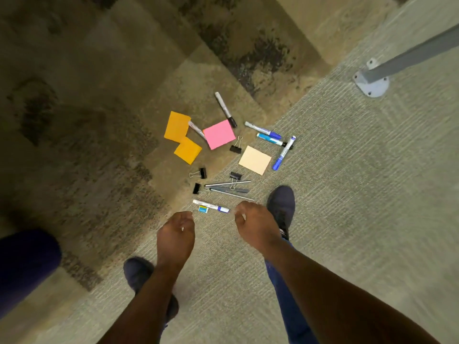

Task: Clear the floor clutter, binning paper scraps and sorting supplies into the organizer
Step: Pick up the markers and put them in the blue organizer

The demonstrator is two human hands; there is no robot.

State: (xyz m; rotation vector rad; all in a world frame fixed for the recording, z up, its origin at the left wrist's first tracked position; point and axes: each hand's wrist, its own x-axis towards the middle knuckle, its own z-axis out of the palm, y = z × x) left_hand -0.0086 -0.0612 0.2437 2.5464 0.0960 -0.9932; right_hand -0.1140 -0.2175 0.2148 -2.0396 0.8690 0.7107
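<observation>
We stand over the clutter with our left hand (pixel 175 232) and right hand (pixel 255 223) hanging above the carpet, fingers loosely curled and holding nothing, so every piece is yet to be lifted. Neither a bin nor an organizer shows in this view, and the likeliest slip is gathering a handful with nowhere in sight to put it. Our right shoe (pixel 282 207) sits just beside the thin metal rods (pixel 228 187), which lie near the pile's closest edge with a binder clip (pixel 235 176) resting on them; a careless step could scatter them or kick the clip away. Nearest our hands lies a white marker with a blue cap (pixel 211 206), touching a small blue-and-yellow tag (pixel 203 209) that looks easy to overlook. Two more black binder clips (pixel 200 173) sit left of the rods on the darker carpet, where they may be missed. Farther out, a peach sticky note (pixel 255 160) lies flat and may resist a pinch, as may the pink sticky note (pixel 219 134) and the two orange sticky notes (pixel 176 126); one orange sheet hides part of a marker. Beyond lie three blue markers (pixel 263 131) and a black-capped marker (pixel 225 110).
</observation>
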